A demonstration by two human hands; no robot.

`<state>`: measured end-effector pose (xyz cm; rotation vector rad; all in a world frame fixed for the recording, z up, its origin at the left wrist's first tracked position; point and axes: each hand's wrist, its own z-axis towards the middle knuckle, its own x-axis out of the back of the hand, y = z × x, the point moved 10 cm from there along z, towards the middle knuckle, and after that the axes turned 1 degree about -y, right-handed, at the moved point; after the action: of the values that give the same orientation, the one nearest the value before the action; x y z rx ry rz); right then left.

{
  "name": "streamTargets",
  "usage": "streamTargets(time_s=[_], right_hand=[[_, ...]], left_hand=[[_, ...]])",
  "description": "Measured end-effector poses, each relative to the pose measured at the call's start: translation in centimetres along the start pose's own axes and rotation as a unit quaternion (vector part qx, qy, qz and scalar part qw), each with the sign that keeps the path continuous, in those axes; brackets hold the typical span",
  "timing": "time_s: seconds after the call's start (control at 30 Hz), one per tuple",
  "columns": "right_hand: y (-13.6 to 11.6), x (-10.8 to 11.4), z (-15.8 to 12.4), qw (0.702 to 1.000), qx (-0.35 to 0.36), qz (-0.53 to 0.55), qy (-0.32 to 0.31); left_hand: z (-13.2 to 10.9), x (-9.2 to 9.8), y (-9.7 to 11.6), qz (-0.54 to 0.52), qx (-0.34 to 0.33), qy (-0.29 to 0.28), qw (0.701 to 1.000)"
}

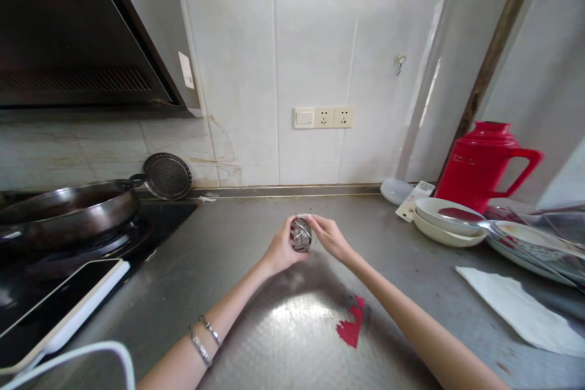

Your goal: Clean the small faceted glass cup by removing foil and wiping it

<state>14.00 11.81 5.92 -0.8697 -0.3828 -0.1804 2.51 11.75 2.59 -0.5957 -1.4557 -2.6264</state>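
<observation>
Between my two hands, above the steel counter [219, 250], is a small round silvery-dark object [300, 235] with bright lines crossing its face; I cannot make out its exact kind. My left hand [280, 250] is closed around its left side and underside. At its upper right edge, the fingers of my right hand [329, 234] are pressed together and touch the rim. The fingers partly hide its edges. Two silver bracelets [205, 341] circle my left wrist. A torn red patch [351, 324] lies on the counter between my forearms.
A pan [68, 210] sits on the stove at left, with a dark round lid [167, 177] behind it. A phone or tablet [59, 311] and a white cable [105, 347] are nearer. Right are a red thermos jug [478, 164], bowls [445, 234], plates [543, 250] and white paper [521, 311].
</observation>
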Motion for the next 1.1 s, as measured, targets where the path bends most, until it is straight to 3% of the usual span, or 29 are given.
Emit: streamTargets(time_s=[0.3, 0.47, 0.7, 0.8, 0.93, 1.1], right_hand=[[-3.1, 1.4, -1.0, 0.978, 0.131, -0.12, 0.109], [-3.9, 0.5, -1.6, 0.973, 0.175, -0.134, 0.072], [-6.5, -2.0, -3.4, 0.942, 0.299, -0.152, -0.025], [-6.3, -1.3, -3.0, 0.954, 0.272, -0.128, 0.01], [-4.4, 0.7, -2.1, 0.98, 0.153, -0.066, 0.107], [-1.6, 1.3, -1.4, 0.989, 0.028, 0.004, 0.142]], left_hand=[[-0.1, 0.2, 0.2, 0.072, -0.037, 0.019, 0.997], [-0.2, 0.3, -0.4, 0.106, -0.02, 0.022, 0.994], [-0.2, 0.4, -0.4, 0.061, -0.044, 0.043, 0.996], [-0.2, 0.3, -0.3, 0.08, -0.055, 0.044, 0.994], [-0.2, 0.3, -0.8, 0.115, -0.035, 0.05, 0.991], [-0.3, 0.5, -0.3, 0.143, -0.021, 0.049, 0.988]])
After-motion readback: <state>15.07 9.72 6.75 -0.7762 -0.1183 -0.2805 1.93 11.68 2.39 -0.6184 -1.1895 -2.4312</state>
